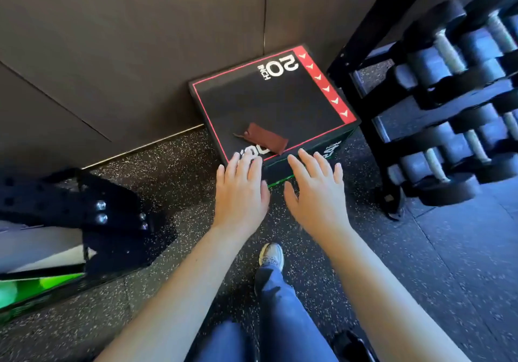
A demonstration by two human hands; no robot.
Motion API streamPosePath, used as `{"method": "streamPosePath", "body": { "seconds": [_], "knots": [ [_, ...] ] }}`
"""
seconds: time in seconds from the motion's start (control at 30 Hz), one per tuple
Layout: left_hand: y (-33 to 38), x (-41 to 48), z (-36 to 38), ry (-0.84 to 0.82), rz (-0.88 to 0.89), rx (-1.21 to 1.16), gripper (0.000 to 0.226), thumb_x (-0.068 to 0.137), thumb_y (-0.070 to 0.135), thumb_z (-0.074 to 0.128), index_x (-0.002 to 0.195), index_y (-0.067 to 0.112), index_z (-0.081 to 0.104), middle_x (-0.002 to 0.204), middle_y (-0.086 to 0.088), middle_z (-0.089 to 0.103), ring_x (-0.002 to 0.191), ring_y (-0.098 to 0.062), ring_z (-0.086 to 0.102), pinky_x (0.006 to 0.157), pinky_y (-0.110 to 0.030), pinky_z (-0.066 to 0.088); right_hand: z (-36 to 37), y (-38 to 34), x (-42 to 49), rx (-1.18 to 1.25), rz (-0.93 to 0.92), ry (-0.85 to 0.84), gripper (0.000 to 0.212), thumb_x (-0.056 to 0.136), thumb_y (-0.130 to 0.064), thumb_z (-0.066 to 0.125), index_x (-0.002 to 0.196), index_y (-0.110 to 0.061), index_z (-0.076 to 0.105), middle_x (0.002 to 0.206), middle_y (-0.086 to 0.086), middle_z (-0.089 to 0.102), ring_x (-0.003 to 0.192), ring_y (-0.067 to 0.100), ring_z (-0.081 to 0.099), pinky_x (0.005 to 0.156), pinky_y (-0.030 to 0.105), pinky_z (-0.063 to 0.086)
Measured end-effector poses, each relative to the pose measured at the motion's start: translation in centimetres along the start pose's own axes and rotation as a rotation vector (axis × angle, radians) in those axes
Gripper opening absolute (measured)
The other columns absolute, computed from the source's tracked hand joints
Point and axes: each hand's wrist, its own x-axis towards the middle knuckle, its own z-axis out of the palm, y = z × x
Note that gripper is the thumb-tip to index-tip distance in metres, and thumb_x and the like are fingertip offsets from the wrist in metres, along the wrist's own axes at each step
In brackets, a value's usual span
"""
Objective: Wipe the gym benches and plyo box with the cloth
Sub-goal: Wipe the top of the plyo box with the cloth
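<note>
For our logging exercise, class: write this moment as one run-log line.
left hand: open, empty | right hand: open, empty | cloth: lying on plyo box, near front edge | next: likely pick up cloth

The left forearm (179, 286) and right forearm (378, 286), both bare, reach forward and down, drawing closer together toward the wrists. The left hand (241, 193) is palm down, fingers straight and slightly fanned. The right hand (316, 193) mirrors it, fingers spread a little wider. Their thumbs point toward each other. The hands are near but apart, and neither holds anything.
</note>
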Motion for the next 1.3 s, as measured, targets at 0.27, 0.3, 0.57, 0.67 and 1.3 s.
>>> {"method": "streamPosePath", "body": {
  "seconds": [0.27, 0.3, 0.57, 0.67, 1.3],
  "knots": [
    [-6.6, 10.4, 7.7, -0.085, -0.072, 0.025, 0.043, 0.077, 0.009, 0.069, 0.117, -0.001, 0.06, 0.127, -0.019, 0.057, 0.118, -0.04, 0.052, 0.093, -0.058, 0.04, 9.1, 2.0, 11.7, 0.029, -0.021, -0.073, 0.045, 0.074, -0.027, 0.058, 0.116, -0.011, 0.062, 0.123, 0.011, 0.061, 0.113, 0.035, 0.057, 0.089, 0.06, 0.042],
    [-7.6, 11.3, 8.9, -0.096, -0.063, 0.037, 0.041, 0.078, 0.011, 0.067, 0.117, -0.001, 0.06, 0.126, -0.019, 0.057, 0.118, -0.039, 0.052, 0.093, -0.057, 0.041, 10.7, 2.2, 12.6, 0.034, -0.017, -0.09, 0.045, 0.075, -0.028, 0.057, 0.116, -0.012, 0.061, 0.124, 0.01, 0.06, 0.113, 0.034, 0.056, 0.09, 0.06, 0.041],
    [-14.2, 17.8, 20.4, -0.197, 0.012, 0.058, 0.047, 0.073, 0.012, 0.074, 0.117, 0.0, 0.062, 0.126, -0.017, 0.058, 0.118, -0.037, 0.054, 0.091, -0.056, 0.045, 23.9, 4.2, 17.8, 0.081, 0.062, -0.192, 0.048, 0.08, -0.037, 0.04, 0.117, -0.014, 0.06, 0.125, 0.008, 0.06, 0.115, 0.032, 0.056, 0.091, 0.059, 0.041],
    [-16.2, 19.5, 25.0, -0.231, 0.053, 0.072, 0.04, 0.079, 0.014, 0.066, 0.117, 0.001, 0.062, 0.126, -0.016, 0.059, 0.118, -0.037, 0.054, 0.09, -0.056, 0.045, 28.8, 4.9, 19.4, 0.087, 0.099, -0.206, 0.05, 0.081, -0.039, 0.038, 0.117, -0.014, 0.061, 0.125, 0.008, 0.061, 0.114, 0.032, 0.057, 0.092, 0.059, 0.041],
    [-21.0, 24.0, 40.5, -0.302, 0.21, 0.091, 0.053, 0.09, 0.029, 0.031, 0.131, 0.004, 0.053, 0.143, -0.014, 0.044, 0.127, -0.036, 0.045, 0.094, -0.057, 0.042, 43.9, 9.1, 23.7, 0.142, 0.189, -0.158, 0.046, 0.085, -0.042, 0.04, 0.112, -0.012, 0.062, 0.095, 0.007, 0.061, 0.082, 0.027, 0.059, 0.07, 0.035, 0.049]
  ]
}}
